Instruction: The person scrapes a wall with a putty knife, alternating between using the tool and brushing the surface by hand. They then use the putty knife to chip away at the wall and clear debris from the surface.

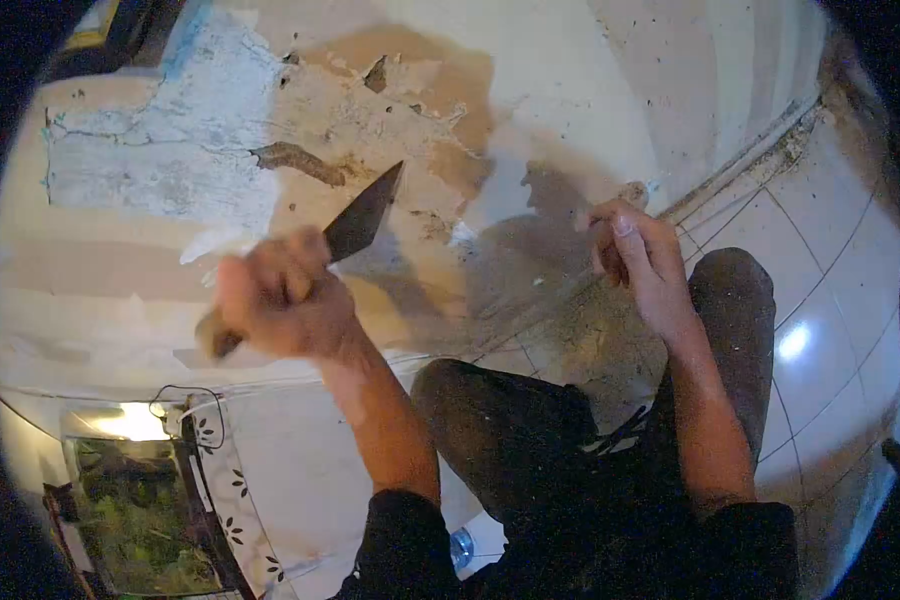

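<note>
My left hand, a little blurred, is wrapped around the wooden handle of a pointed trowel. Its dark blade slants up and right across the view of the damaged wall, where paint and plaster have come away. Close to the blade tip is a rough gouge in the plaster. My right hand is over my right knee, near the foot of the wall, with its fingers loosely curled in and nothing visible in them.
White floor tiles spread to the right, with dirt and crumbs along the wall base. At the lower left are a picture with a green surface, a bright lamp and a cable. My bent knees are close to the wall.
</note>
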Demonstrator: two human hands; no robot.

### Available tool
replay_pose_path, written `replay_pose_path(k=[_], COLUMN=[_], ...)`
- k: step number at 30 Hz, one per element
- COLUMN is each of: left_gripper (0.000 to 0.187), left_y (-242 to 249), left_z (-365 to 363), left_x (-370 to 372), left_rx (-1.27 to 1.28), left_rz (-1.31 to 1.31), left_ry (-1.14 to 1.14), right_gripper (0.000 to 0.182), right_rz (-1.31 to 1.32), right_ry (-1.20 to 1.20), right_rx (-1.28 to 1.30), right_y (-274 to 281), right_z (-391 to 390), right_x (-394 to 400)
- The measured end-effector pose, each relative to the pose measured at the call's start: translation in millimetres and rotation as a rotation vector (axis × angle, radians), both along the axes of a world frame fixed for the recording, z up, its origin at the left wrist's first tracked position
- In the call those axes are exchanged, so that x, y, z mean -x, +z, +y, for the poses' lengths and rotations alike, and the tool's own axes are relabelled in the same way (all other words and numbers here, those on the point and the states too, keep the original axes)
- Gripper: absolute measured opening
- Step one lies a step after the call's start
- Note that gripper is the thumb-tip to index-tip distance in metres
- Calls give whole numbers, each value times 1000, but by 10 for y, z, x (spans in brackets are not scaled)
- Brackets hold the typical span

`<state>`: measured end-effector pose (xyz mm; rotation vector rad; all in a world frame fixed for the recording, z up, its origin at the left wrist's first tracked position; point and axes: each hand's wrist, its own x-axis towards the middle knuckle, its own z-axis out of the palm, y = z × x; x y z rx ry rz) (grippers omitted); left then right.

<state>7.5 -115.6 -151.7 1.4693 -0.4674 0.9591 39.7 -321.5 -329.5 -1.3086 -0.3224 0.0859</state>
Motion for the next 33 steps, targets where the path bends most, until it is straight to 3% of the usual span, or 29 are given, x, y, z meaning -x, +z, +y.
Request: replay_pose_path(k=[1, 2, 5, 6, 7, 9, 10, 14, 17, 20, 23, 26, 29, 31, 33], left_gripper=[40, 40, 39, 38, 38, 38, 39, 42, 41, 41, 41, 42, 42, 41, 39], left_y=[9, -36, -64, -35, 15, 91, -29, -196, -146, -242, -123, -99, -265, -247, -185], left_z=[5, -8, -8, -4, -5, -16, 12, 20, -17, -42, -31, 70, 88, 86, 113], left_x=[31, -11, -102, -52, 25, 126, 6, -152, 78, 18, 99, 161, -10, 70, 131], left_rx=[-7, -96, -29, -150, -153, -118, -149, 75, -155, -110, -263, -137, -21, -7, -199], left_rz=[-42, -5, 94, 77, 74, -4, 47, 100, -29, -73, -45, -111, 82, 25, -46], left_ry=[-130, 26, 136, 92, 88, -134, 77, 66, -51, 177, 96, -47, 78, 4, -216], right_gripper=[38, 38, 37, 37, 36, 36, 35, 43, 44, 35, 34, 34, 33, 33, 33], right_rz=[-20, -40, 13, 8, -19, -38, -26, -79, -97, 10, -22, -58, -42, -51, -57], right_ry=[-5, -3, 32, 35, 32, 7, 11, 48, 21, 64, 84, 63, 66, 64, 67], right_rx=[1, 4, -12, -13, 8, 24, 13, 23, -12, -52, -38, -33, -71, -56, -42], right_y=[10, 15, 13, 25, 31, 8, -5, 10, -43, 42, 26, 30, 53, 38, -17], right_z=[-3, 2, 4, 9, 7, -13, -12, -5, 1, -42, -27, -32, -17, -37, -34], right_x=[-1, 10, 33, 31, 28, 23, 21, 32, 26, 41, 21, 37, 63, 44, 14])
